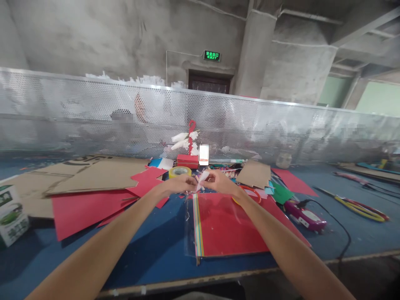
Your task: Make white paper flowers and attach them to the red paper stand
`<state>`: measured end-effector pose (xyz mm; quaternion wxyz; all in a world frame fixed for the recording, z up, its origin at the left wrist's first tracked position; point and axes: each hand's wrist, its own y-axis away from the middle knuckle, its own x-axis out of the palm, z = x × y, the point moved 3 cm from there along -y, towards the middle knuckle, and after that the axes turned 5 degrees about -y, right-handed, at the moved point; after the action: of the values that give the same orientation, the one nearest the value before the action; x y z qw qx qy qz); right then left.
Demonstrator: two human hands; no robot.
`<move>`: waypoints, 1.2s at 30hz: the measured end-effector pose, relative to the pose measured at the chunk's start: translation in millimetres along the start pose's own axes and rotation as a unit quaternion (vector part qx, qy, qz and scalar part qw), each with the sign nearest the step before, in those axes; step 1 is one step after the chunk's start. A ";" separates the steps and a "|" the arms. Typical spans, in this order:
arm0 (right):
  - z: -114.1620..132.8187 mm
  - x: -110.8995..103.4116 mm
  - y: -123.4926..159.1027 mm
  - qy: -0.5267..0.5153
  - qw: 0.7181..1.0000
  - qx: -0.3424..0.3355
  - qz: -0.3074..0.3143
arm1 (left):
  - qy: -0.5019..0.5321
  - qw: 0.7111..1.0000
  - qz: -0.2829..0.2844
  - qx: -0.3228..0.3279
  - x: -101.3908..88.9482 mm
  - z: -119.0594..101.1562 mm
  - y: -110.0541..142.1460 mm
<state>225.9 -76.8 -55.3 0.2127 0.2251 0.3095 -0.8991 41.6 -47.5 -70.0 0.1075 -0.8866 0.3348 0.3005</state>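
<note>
A small, thin white piece, perhaps paper, is held up between my two hands over the table. My right hand pinches it from the right. On the other side, my left hand has its fingers closed at the piece's lower end. Just below the hands lies a stack of red card sheets in a clear sleeve, with coloured edges along its left side. Close behind my left hand is a roll of yellow tape. A red stand with white flowers rises beyond the hands.
Cardboard sheets and cut red paper cover the left side, beside a printed carton. To the right lie a purple corded device, yellow-handled scissors and a jar. A perforated metal panel borders the back.
</note>
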 end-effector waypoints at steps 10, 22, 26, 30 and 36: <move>3.6 0.6 0.0 0.008 1.000 0.005 -0.017 | 0.022 1.000 -0.017 0.012 2.2 -8.1 3.8; -6.5 0.3 -4.8 -0.073 0.995 0.025 -0.055 | 0.023 0.994 -0.045 0.096 5.2 -12.4 -1.2; -6.0 1.3 -5.1 -0.070 0.995 0.028 -0.069 | 0.015 0.993 -0.058 0.097 6.4 -13.7 -2.1; -5.4 2.0 -5.2 -0.086 0.992 0.037 -0.081 | 0.026 0.988 -0.095 0.117 6.5 -13.6 -5.0; -13.7 2.3 -6.4 -0.106 0.987 0.056 -0.102 | 0.039 0.980 -0.133 0.141 6.3 -17.2 -4.9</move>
<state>224.4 -63.8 -63.3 0.1385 0.1071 0.2556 -0.9508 56.6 -53.9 -60.2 0.2573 -0.9101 0.2574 0.1981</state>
